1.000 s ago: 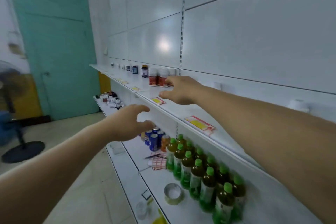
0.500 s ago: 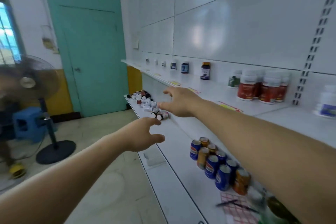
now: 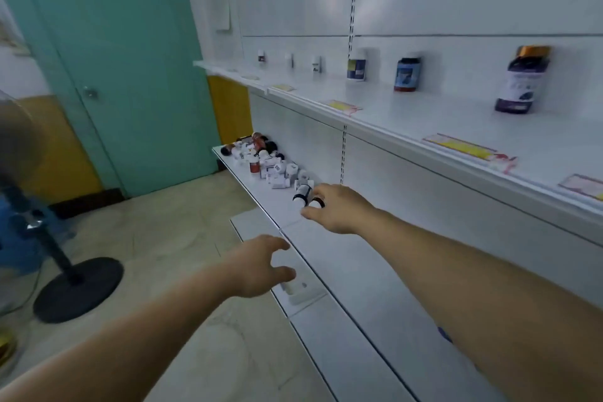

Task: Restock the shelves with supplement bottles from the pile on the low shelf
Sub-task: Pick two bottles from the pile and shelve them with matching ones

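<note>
Where the low shelf (image 3: 326,238) runs back toward the far corner, the pile of supplement bottles (image 3: 264,160) lies heaped on its end: mostly small white bottles on their sides, with a few dark and red ones among them. At the near edge of the pile a white bottle with a dark band (image 3: 302,193) lies on its side, and just beside it a second small bottle (image 3: 316,203) sits right at the fingertips of the right hand (image 3: 339,210). That hand reaches out over the low shelf with its fingers spread and only slightly bent; whether it touches the bottle cannot be told, and it has hold of nothing. Nearer the camera, the left hand (image 3: 261,266) hangs past the front edge of the low shelf, fingers loosely spread and holding nothing. Below it, on the bottom shelf (image 3: 342,352), rests a small white tray (image 3: 301,290). Above, the upper shelf (image 3: 424,114) carries a sparse row of upright bottles well apart from one another: a dark bottle with a gold cap (image 3: 522,78), a blue-labelled bottle (image 3: 407,73), a white-capped bottle (image 3: 356,65), and smaller blurred items farther back. Yellow price tags (image 3: 463,148) line its front edge. To the left stand a teal door (image 3: 130,59) and the black base of a floor fan (image 3: 78,287).
</note>
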Action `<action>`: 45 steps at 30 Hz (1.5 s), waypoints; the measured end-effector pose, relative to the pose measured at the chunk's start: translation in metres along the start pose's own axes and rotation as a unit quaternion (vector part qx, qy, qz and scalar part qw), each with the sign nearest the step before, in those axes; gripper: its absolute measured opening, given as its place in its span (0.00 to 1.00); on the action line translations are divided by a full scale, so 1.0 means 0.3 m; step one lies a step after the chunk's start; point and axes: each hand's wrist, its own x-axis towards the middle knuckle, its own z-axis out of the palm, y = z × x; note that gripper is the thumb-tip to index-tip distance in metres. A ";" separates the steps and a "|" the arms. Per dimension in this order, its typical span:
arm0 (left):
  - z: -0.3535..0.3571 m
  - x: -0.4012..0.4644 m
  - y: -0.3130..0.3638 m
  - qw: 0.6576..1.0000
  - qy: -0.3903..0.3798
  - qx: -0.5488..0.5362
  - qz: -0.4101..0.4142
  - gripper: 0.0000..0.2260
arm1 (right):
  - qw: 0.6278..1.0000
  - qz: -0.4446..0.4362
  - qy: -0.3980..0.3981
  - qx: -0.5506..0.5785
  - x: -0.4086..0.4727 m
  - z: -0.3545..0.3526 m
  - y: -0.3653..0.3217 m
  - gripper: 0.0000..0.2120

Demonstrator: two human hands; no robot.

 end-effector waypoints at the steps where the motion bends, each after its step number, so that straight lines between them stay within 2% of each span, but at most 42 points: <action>1: -0.028 0.077 -0.064 1.000 -0.010 0.004 -0.002 0.27 | 1.000 0.013 -0.001 0.010 0.100 0.020 -0.003 0.30; 3: -0.096 0.218 -0.193 1.000 -0.018 0.002 -0.003 0.28 | 0.999 0.036 -0.001 0.021 0.290 0.049 -0.023 0.31; 9: -0.283 0.599 -0.583 1.000 -0.010 -0.019 0.004 0.26 | 0.996 0.065 0.051 0.017 0.802 0.131 -0.136 0.26; 13: -0.368 0.901 -0.876 0.999 -0.007 -0.044 0.018 0.25 | 0.993 0.094 0.070 0.027 1.155 0.267 -0.209 0.27; 17: -0.480 1.182 -1.209 0.998 -0.035 -0.056 0.021 0.25 | 0.986 0.147 0.063 0.045 1.487 0.419 -0.310 0.25; 23: -0.698 1.581 -1.588 0.996 -0.075 -0.052 0.005 0.27 | 0.978 0.197 0.047 0.051 1.929 0.501 -0.441 0.25; 29: -0.804 2.036 -1.838 0.994 -0.098 -0.052 0.012 0.26 | 0.974 0.210 0.062 0.053 2.409 0.594 -0.426 0.28; 36: -0.868 2.548 -2.044 0.988 -0.137 -0.066 -0.001 0.26 | 0.954 0.276 0.059 0.097 2.879 0.735 -0.301 0.19; 39: -0.876 2.737 -2.103 0.986 -0.154 -0.058 0.022 0.25 | 0.939 0.321 0.063 0.108 2.985 0.782 -0.259 0.24; 43: -0.843 2.986 -2.154 0.983 -0.163 -0.052 0.062 0.17 | 0.916 0.387 0.080 0.074 3.082 0.858 -0.200 0.29; 45: -0.800 3.099 -2.182 0.985 -0.149 -0.072 0.044 0.20 | 0.901 0.423 0.084 0.050 3.119 0.899 -0.165 0.33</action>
